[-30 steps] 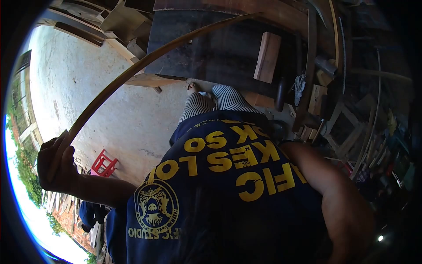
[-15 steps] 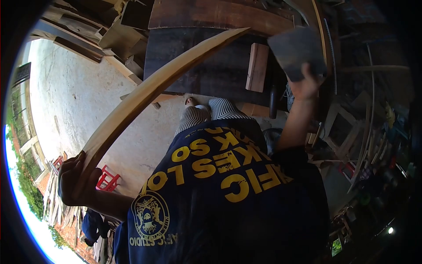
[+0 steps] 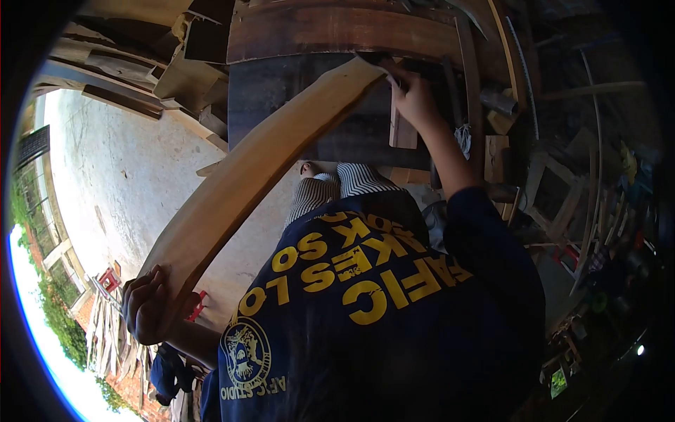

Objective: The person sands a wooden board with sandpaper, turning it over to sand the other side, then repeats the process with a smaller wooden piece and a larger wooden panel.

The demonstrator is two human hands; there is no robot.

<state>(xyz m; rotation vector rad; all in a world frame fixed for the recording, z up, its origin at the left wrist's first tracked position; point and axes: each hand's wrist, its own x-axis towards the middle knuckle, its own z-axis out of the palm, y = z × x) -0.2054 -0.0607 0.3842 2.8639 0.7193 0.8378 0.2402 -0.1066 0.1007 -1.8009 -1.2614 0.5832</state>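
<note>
A long, slightly curved wooden plank (image 3: 232, 165) slants from the lower left up to the top middle, its broad pale face turned up. My left hand (image 3: 151, 302) is closed around its near end, with the fingers over the edge. At the far end, my right hand (image 3: 415, 98) grips a dark grey sheet of sandpaper (image 3: 370, 62), seen nearly edge-on against the plank's tip. Most of the sheet is hidden behind the fingers and the wood. Beneath the far end lies a dark bench top (image 3: 256, 91), with a small wooden block (image 3: 403, 130) on it.
A wide reddish-brown board (image 3: 295, 32) spans the back of the bench. Offcuts (image 3: 190, 77) are piled at the upper left. On the right stand a metal cylinder (image 3: 499, 102), a wooden frame (image 3: 552, 190) and several strips. A red stool (image 3: 198, 306) stands behind my left arm.
My right hand has brought the sandpaper left and down from the raised position onto the plank's far end. The plank has rolled, showing more of its broad face.
</note>
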